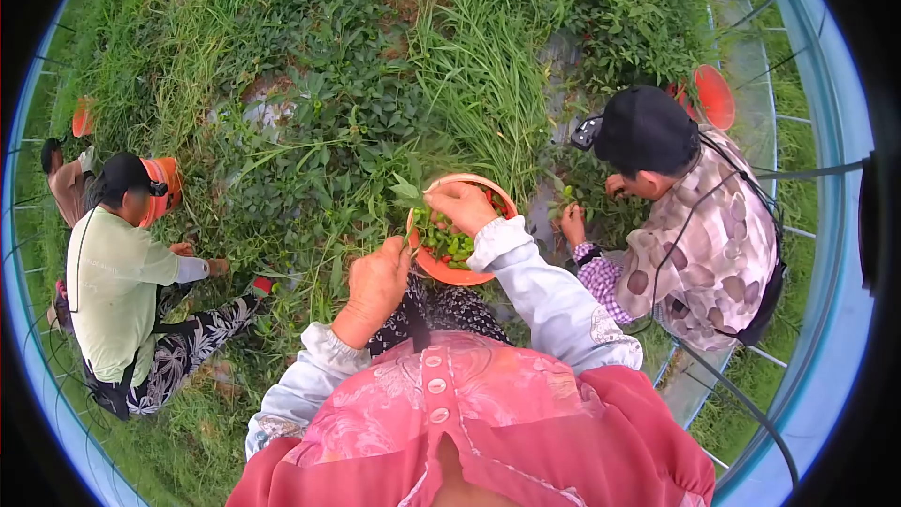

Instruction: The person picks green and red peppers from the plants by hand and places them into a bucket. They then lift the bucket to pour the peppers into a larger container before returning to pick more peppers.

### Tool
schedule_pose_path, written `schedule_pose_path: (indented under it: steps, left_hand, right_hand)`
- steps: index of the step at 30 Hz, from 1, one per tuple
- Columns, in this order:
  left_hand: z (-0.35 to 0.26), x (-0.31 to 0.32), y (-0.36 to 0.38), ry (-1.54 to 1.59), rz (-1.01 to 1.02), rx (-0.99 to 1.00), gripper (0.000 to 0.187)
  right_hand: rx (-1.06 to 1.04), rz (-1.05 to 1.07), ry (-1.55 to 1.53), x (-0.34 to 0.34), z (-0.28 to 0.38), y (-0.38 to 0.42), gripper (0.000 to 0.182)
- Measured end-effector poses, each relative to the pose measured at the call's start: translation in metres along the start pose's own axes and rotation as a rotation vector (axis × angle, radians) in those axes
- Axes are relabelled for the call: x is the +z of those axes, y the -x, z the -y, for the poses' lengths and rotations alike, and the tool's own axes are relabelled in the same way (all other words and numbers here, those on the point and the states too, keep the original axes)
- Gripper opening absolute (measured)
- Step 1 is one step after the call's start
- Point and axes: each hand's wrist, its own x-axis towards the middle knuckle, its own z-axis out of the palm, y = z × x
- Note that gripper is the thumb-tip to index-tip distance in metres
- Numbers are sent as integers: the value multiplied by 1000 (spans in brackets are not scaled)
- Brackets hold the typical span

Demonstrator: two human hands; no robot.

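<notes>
Small glossy peppers, mostly green with some red, lie heaped in a round orange plastic bucket, which I see through the head camera just in front of the wearer's body, close above a pair of black trousers with a pale pattern. Over the bucket's far rim I have the right hand, its fingers bent and the fingertips drawn together beside a green leafy sprig; whether they grip the sprig, I cannot tell from here. At the bucket's left edge I have the left hand, thumb up and fingers curled most of the way in, with bits of green at the fingertips; what it has hold of, I cannot make out. Both wrists come out of pale blue cloth sleeves, and below them I look down on a buttoned pink patterned shirt. Low green leafy plants and long grass spread beyond the bucket. To my right crouches a co-worker in a black cap and blotched top, near a second orange bucket; to my left, a co-worker in a pale green shirt bends toward the plants.
</notes>
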Motion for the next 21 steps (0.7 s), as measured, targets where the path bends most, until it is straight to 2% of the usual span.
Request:
schedule_pose_path:
  steps: [3, 5, 7, 10, 13, 14, 21]
  left_hand:
    - [-8, 3, 2, 3, -21, 64, 16]
    - [-14, 2, 4, 26, -40, 72, 16]
    - [-19, 6, 13, 43, -19, 60, 17]
    - [-29, 3, 21, 96, 0, 72, 18]
    - [-43, 0, 28, 152, 13, 78, 19]
    - [-48, -2, 30, 173, 16, 103, 19]
    - [-69, -8, 39, 240, 32, 209, 19]
  right_hand:
    - [53, -23, 65, -3, -2, 5, 39]
    - [96, 55, -24, -11, -5, 11, 40]
    - [228, 170, -248, -16, -13, 27, 38]
    - [256, 271, -342, -27, -16, 48, 36]
    - [182, 329, -413, -35, -27, 66, 35]
    - [227, 335, -492, -34, -27, 73, 35]
    - [196, 378, -622, -25, -27, 98, 39]
